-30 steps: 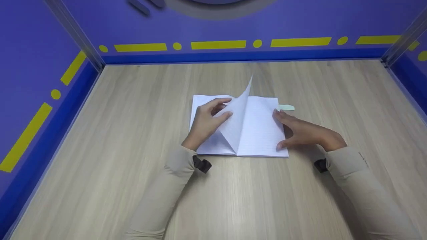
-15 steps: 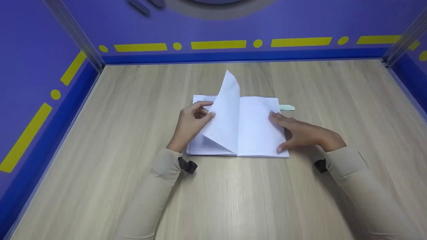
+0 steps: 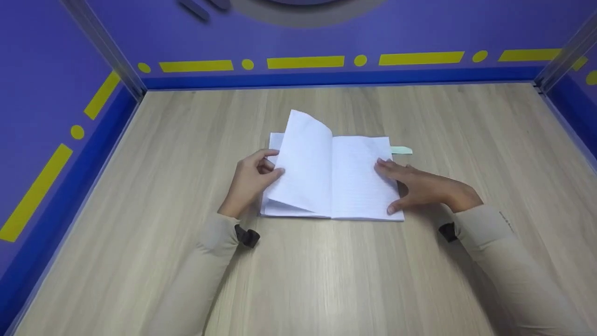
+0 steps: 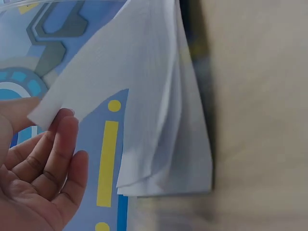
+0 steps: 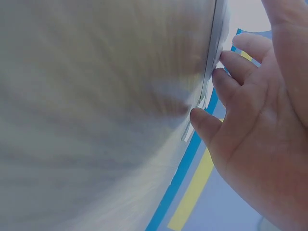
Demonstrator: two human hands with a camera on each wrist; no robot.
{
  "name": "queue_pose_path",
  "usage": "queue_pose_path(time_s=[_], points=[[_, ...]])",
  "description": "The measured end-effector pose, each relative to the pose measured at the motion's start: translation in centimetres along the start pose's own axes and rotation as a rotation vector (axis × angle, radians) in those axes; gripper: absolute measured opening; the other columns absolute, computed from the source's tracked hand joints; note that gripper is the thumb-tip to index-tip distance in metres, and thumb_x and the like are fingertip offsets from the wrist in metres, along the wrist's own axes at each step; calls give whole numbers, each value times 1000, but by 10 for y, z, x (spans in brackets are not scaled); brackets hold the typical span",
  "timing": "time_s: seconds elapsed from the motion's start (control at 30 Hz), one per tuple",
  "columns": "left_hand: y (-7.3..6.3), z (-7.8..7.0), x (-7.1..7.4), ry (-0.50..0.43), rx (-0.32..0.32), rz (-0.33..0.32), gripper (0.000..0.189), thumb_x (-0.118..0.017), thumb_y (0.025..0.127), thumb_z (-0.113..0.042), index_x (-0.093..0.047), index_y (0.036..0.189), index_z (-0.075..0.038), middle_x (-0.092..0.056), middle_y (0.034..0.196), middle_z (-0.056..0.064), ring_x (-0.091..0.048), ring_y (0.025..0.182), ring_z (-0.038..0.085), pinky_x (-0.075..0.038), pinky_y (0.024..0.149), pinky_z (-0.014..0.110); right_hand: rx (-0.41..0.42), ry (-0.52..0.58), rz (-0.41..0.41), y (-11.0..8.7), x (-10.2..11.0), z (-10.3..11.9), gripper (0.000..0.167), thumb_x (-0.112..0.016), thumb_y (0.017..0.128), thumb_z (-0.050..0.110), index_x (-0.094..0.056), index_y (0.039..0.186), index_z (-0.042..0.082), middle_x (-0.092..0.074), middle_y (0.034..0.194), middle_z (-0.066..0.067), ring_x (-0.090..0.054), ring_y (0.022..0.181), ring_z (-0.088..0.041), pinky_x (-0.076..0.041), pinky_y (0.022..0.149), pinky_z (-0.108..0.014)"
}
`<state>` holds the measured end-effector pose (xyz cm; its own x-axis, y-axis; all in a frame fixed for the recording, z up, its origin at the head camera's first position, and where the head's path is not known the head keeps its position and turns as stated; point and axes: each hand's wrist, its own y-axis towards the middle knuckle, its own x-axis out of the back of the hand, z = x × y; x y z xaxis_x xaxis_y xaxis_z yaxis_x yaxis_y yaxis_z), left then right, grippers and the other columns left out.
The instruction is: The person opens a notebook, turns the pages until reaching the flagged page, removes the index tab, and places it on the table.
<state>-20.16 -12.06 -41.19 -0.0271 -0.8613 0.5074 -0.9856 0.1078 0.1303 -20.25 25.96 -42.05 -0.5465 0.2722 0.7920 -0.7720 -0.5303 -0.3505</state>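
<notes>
Notebook spread on the tabletop, mid-view, about level, both hands at it. 1 leaf stands off the left half, leaning over it, far corner raised, near edge lifted clear of the pages beneath.

Progress, by judgement: a page turn, right to left, well past the spine. Leaf covers most of the left half, so the bulk of the swing looks done. Left over: laying it flat and letting go. Right page lies flat, faintly ruled. How many leaves are turned in all, or remain, cannot be told.

Left hand: fingers closed in a pinch on the leaf's outer edge, thumb on the upper face in the head view. Left wrist view shows the leaf's corner caught at the fingertips; other fingers loosely bent, apart from the paper.

Right hand: fingers spread and relaxed, no grasp. In the head view fingertips rest on the right page near its outer edge, thumb at the near corner, a wide gap between. Probably steadying; how hard they press cannot be told.

Pale green tab juts from the notebook's right side, just beyond the right fingertips.
</notes>
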Motion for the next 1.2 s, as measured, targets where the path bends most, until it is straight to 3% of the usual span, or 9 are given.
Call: queue_pose_path(time_s=[0.3,0.57,0.67,0.83,1.03,1.2], points=[[-4,14,5,80,77,74,45,-74,83,-13,-61,126,-7,-66,91,9,-62,86,20,-52,80,30,-16,-6,3,0,-1,0,114,-77,72,53,-10,155,13,-2,163,-7,-1,150,-29,-6,119,-56],[-4,18,8,91,32,143,44,-74,81,-8,-62,124,-2,-67,103,13,-64,90,24,-53,83,34,41,30,14,0,0,-3,109,-78,74,46,-14,154,8,-3,163,-8,-1,150,-30,-5,119,-56],[-4,19,8,124,2,178,44,-74,81,-8,-62,124,-1,-62,121,15,-60,108,27,-49,96,38,35,26,15,-1,1,-2,109,-78,74,48,-15,154,8,-3,163,-8,-1,150,-31,-5,118,-57],[-5,19,7,180,-57,332,53,-73,84,-13,-55,134,-5,-41,151,9,-32,143,28,-27,117,40,18,19,16,-1,1,0,110,-78,73,49,-15,154,9,-3,163,-8,-1,150,-33,-6,118,-58],[-6,23,8,202,-38,559,68,-72,86,-19,-41,146,-12,-28,158,1,-16,149,19,-16,121,37,9,12,10,-1,0,2,110,-78,72,49,-15,154,10,-2,163,-9,0,149,-35,-8,118,-58],[-5,23,12,253,-1,652,76,-75,83,-16,-36,148,-11,-21,160,1,-9,150,19,-11,122,37,13,3,12,-1,1,1,110,-78,73,49,-16,154,10,-2,163,-10,-1,149,-38,-9,117,-59]])
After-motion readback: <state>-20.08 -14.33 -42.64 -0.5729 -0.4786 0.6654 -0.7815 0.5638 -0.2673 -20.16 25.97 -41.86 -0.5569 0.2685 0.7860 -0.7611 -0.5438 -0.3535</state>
